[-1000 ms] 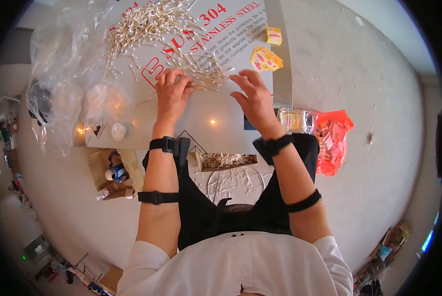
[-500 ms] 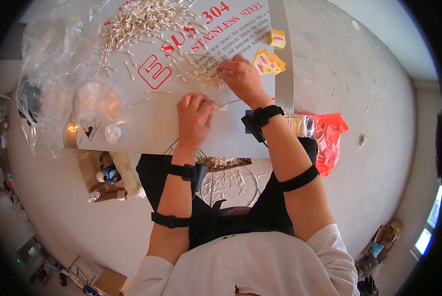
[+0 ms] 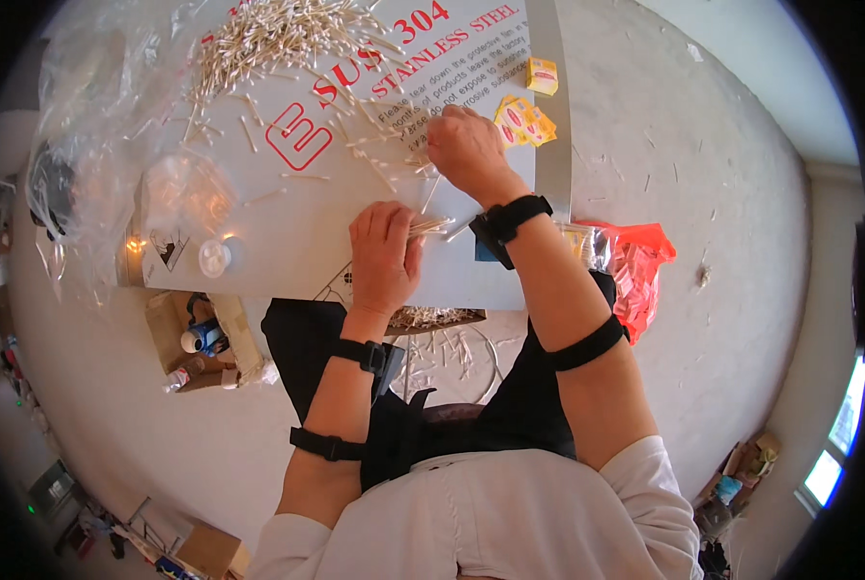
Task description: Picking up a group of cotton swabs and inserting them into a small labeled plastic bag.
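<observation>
My left hand (image 3: 384, 251) is closed around a small bundle of cotton swabs (image 3: 431, 228) near the front edge of a grey steel sheet (image 3: 307, 242) with red print. Farther back, my right hand (image 3: 463, 145) rests fingers-down on loose swabs scattered on the sheet, pinching at them. A large heap of cotton swabs (image 3: 278, 39) lies at the sheet's far side. Both wrists carry black bands.
Small yellow packets (image 3: 524, 121) lie right of my right hand. Clear plastic bags (image 3: 94, 126) and a white cap (image 3: 215, 256) sit at the left. An orange bag (image 3: 640, 271) lies on the floor at right. A box of swabs (image 3: 432, 319) rests below the sheet.
My left hand has pulled back toward me from the swab pile and now holds a bundle. My right hand has stayed among the loose swabs, shifting slightly.
</observation>
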### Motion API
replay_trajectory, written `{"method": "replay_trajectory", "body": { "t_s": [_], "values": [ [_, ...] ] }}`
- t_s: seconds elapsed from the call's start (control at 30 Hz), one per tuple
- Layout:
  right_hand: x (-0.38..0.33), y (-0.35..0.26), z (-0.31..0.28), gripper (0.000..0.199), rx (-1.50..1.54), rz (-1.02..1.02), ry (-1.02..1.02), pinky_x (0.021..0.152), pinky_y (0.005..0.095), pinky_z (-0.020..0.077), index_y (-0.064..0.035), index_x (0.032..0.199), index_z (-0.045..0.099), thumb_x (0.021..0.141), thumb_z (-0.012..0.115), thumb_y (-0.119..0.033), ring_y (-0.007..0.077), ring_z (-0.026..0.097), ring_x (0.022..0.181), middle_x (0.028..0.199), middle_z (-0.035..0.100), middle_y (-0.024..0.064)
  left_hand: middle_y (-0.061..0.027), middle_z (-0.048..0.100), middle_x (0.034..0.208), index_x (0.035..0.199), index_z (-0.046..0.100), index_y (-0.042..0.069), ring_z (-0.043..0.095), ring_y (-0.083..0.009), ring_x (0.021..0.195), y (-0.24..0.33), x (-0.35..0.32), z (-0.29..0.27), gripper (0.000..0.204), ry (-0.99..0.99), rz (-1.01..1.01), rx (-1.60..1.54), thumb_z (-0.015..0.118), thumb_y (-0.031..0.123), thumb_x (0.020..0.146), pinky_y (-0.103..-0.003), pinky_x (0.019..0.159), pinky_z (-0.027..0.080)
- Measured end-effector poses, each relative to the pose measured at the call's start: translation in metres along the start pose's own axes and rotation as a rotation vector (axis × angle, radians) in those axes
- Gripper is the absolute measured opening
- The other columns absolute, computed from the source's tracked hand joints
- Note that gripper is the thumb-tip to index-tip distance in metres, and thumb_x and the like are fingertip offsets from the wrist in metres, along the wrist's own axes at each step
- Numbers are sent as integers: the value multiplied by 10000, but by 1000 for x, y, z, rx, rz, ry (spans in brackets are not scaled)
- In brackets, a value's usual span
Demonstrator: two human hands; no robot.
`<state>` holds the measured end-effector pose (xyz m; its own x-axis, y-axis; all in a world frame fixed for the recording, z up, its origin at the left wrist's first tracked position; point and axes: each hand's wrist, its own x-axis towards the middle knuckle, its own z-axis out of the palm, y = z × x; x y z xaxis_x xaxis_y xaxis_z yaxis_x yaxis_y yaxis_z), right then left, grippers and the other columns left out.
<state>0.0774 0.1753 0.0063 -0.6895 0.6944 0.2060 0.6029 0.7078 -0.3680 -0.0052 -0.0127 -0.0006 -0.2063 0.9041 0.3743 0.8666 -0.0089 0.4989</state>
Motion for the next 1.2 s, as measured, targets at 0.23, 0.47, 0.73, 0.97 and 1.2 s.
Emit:
{"method": "replay_trajectory", "body": {
  "t_s": [0.23,0.47,0.73,0.97,1.2],
  "values": [
    [2,-7,-27,102,327,167,59,692,428,532,-54,784,665,763,627,-145,347,663,795,810,687,123,-137,564,1126,1091,561,42,498,-347,1120,-5,0,-1,440,25,-36,-99,677,165,684,-470,990,358],
    [-44,-8,-56,79,1062,521,333,577,248,482,27,825,652,827,674,-49,86,603,639,714,676,68,-165,568,1122,1069,551,17,508,-372,1095,-16,-3,7,403,146,-68,-257,574,50,668,-467,971,407],
    [-184,-60,-52,149,784,231,-337,631,361,497,-9,841,621,778,728,-92,312,627,676,756,642,148,-160,564,1134,1085,555,13,513,-366,1089,-18,-2,7,426,184,-88,-296,538,-13,661,-436,957,446],
    [-144,-27,-44,149,528,352,80,711,406,511,-12,896,648,766,709,-50,346,631,791,849,622,153,-142,547,1163,1016,574,16,499,-357,1112,-14,-2,5,376,141,-123,-293,596,25,641,-438,969,444],
    [-72,0,-32,172,375,182,219,841,410,500,-74,896,672,730,698,-38,330,591,995,995,596,113,-137,547,1158,964,565,23,496,-366,1115,-15,-2,3,336,97,-102,-196,631,52,635,-465,980,423]
  ]
}}
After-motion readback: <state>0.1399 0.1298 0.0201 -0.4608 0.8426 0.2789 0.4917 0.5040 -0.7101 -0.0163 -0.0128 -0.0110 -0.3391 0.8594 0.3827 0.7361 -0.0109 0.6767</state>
